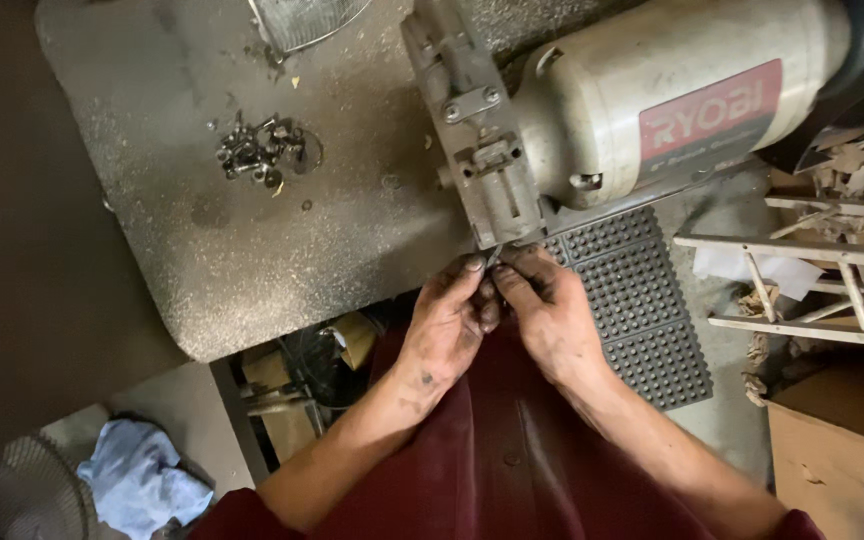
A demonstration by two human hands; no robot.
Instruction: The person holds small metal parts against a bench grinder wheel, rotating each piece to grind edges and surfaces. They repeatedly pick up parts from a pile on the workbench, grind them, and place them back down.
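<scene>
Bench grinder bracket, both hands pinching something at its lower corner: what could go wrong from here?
1. The left hand and right hand are bare and greasy at the corner of the metal bracket; a slip could cut fingertips on its edges.
2. Whatever they pinch is too small to see; dropped, it would probably fall past the table edge into the clutter below.
3. The loose pile of screws sits unboxed and could scatter if the bench grinder shifts.
</scene>
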